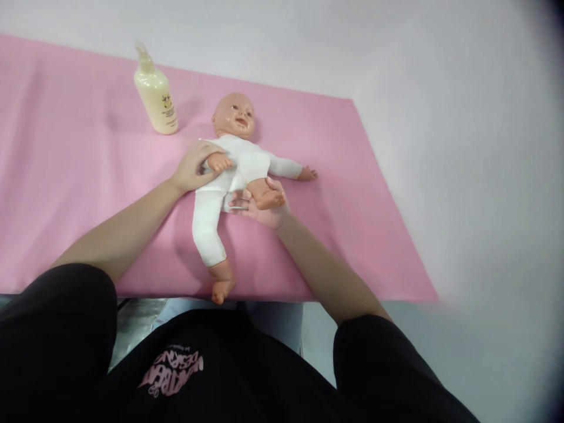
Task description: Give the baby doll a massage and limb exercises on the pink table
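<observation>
Cupping my right hand [264, 208] grips the doll [233, 170] by its smooth plastic foot; my left hand [194, 167] clasps its cloth-sleeved arm, pump bottle [155, 94] beyond.

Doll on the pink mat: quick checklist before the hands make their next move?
1. Left hand on the doll: ok, it holds the doll's arm and side.
2. Right hand under the bent leg: ok, it cups the foot.
3. Doll face up on the pink mat: ok.
4. Other leg clear of the mat's front edge: not ok, the foot reaches that edge.
5. Lotion bottle upright, apart from the doll: ok.
6. Bottle cap closed: cannot tell.
</observation>
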Available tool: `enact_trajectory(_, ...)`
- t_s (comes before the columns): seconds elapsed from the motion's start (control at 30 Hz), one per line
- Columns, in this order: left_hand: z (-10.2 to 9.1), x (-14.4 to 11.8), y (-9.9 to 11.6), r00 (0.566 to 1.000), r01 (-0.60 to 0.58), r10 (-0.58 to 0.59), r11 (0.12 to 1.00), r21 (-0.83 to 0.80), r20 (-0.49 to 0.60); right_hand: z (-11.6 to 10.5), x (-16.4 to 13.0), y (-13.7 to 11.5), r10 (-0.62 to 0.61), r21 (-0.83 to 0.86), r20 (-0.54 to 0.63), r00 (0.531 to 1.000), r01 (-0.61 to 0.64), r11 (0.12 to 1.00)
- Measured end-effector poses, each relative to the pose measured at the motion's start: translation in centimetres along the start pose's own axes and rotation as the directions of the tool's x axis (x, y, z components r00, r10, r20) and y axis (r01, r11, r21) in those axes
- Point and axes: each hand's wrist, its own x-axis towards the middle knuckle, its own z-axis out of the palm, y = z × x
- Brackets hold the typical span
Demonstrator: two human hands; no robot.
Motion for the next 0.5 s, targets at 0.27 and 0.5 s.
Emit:
enact_trajectory(0.27,0.2,-0.1,0.0,1.0,0.007,-0.007,1.0,0.001,-0.015,0.1,0.0,0.0,-0.01,-0.043,0.009,1.0,0.01,0.999)
enact_trajectory(0.5,1.5,-0.9,-4.3,0.96,0.175,-0.182,0.983,-0.052,-0.211,-0.8,0.0,0.1,-0.016,-0.052,0.101,0.995,0.021,0.998)
